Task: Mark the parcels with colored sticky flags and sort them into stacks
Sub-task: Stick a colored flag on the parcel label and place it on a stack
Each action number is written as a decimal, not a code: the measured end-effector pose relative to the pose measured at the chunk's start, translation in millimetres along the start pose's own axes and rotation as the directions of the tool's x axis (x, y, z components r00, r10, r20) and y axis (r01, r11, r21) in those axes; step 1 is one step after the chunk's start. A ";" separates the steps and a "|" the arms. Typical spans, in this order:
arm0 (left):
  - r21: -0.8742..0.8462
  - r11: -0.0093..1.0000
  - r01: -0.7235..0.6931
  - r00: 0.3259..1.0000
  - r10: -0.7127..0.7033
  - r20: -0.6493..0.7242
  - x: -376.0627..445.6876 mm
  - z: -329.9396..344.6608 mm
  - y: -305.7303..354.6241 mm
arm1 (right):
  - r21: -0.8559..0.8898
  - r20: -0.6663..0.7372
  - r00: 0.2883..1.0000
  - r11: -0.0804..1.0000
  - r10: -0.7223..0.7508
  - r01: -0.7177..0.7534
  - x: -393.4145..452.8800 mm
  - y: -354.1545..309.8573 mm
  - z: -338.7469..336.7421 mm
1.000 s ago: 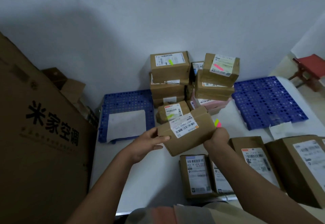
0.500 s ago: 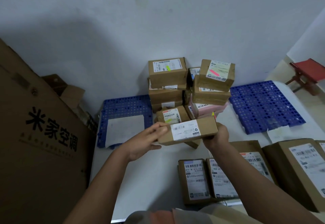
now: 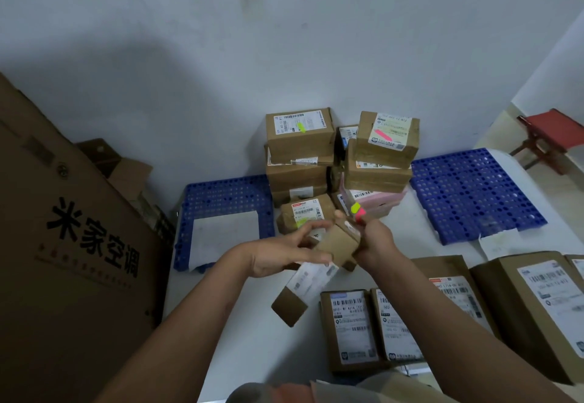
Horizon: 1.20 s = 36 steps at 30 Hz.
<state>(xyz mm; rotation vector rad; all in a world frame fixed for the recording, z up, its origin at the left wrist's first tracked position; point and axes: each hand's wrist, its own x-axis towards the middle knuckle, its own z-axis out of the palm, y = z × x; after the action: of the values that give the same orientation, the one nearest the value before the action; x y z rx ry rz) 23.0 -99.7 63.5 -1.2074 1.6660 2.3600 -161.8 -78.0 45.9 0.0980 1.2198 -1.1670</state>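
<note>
**Brown parcel held in both hands above the white worktop**

Head view: A brown cardboard parcel with a white barcode label (image 3: 319,265) is held in the air over the white worktop (image 3: 252,333), tilted steeply so that one end points down toward the person and its label is blurred. The left hand (image 3: 284,252) wraps its fingers over the parcel's upper left side, closed on it. The right hand (image 3: 376,240) grips the parcel's far right end, and a small pad of sticky flags with yellow-green and pink tips (image 3: 357,211) sticks up from between its fingers.

Behind the hands, against the pale wall, stand two stacks of brown parcels. The top parcel of the left stack (image 3: 300,132) bears a yellow-green flag on its label; the top parcel of the right stack (image 3: 390,137) bears a pink flag. A small brown parcel (image 3: 305,213) with a yellow-green flag lies at the foot of the left stack.

Two blue perforated plastic mats lie flat on the worktop, one at the left (image 3: 221,200) with a white sheet on it, one at the right (image 3: 474,194). Near the person, a row of unflagged brown parcels (image 3: 350,330) lies label up. A large brown carton with black printed characters (image 3: 63,260) stands at the left, and a red stool (image 3: 556,137) is at the far right.
</note>
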 end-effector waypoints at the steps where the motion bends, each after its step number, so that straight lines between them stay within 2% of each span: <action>1: -0.116 0.993 -0.029 0.998 0.023 -0.056 0.7 -1.7 -4.5 | -0.009 0.012 1.000 1.000 0.000 0.000 2.0 -0.9 -3.5; 3: -0.337 0.934 -0.119 0.979 0.052 -0.199 3.6 -6.2 -18.2 | -0.029 0.038 0.999 1.000 -0.006 0.007 6.2 -0.2 -12.0; 6: -0.588 0.753 -0.294 0.914 0.041 -0.404 11.2 -5.7 -30.8 | -0.092 0.103 0.993 0.995 0.051 -0.042 9.5 10.7 -22.7; 8: -0.654 0.636 -0.409 0.852 0.011 -0.523 16.2 -0.8 -32.8 | -0.156 0.144 0.985 0.985 0.098 -0.075 9.2 19.9 -24.7; 10: -0.642 0.593 -0.486 0.805 0.018 -0.593 19.1 6.9 -33.1 | -0.168 0.169 0.979 0.982 0.112 -0.084 8.6 25.4 -23.2; 12: -0.610 0.599 -0.519 0.787 0.056 -0.615 19.8 17.0 -32.7 | -0.105 0.163 0.979 0.989 0.124 -0.108 8.7 26.7 -20.4; 14: -0.570 0.651 -0.502 0.796 0.090 -0.599 19.0 24.9 -32.0 | -0.070 0.114 0.985 0.990 0.129 -0.121 8.5 25.0 -18.9; 18: -0.440 0.788 -0.431 0.800 0.108 -0.590 12.3 17.2 -32.7 | -0.154 0.074 0.992 0.984 0.099 -0.087 10.7 21.1 -25.7; 21: -0.351 0.848 -0.398 0.777 0.108 -0.620 -0.2 -0.6 -30.6 | -0.184 0.060 0.992 0.978 0.113 -0.100 9.9 15.1 -29.4; 25: -0.304 0.897 -0.322 0.808 0.093 -0.582 -13.6 -14.0 -31.6 | -0.228 0.027 0.994 0.969 0.105 -0.096 11.4 12.1 -31.7; 27: -0.328 0.894 -0.305 0.833 0.083 -0.548 -18.1 -15.8 -33.6 | -0.254 0.002 0.999 0.966 0.052 -0.049 12.5 9.8 -31.7; 30: -0.365 0.891 -0.271 0.864 0.058 -0.500 -21.7 -13.3 -34.9 | -0.297 0.010 0.995 0.950 -0.096 0.095 13.1 4.9 -31.1; 32: -0.361 0.898 -0.250 0.853 0.028 -0.521 -21.2 -13.0 -34.4 | -0.315 0.042 0.981 0.929 -0.190 0.193 11.7 4.0 -30.4; 36: -0.374 0.899 -0.228 0.852 -0.002 -0.524 -20.6 -17.4 -38.8 | -0.319 0.088 0.960 0.905 -0.267 0.281 8.1 2.3 -27.3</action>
<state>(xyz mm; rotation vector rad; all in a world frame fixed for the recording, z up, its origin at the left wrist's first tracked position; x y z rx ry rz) 63.8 -88.6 42.2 -2.0253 1.3745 2.7458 -179.3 -65.4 27.3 -0.3594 1.4059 -1.1813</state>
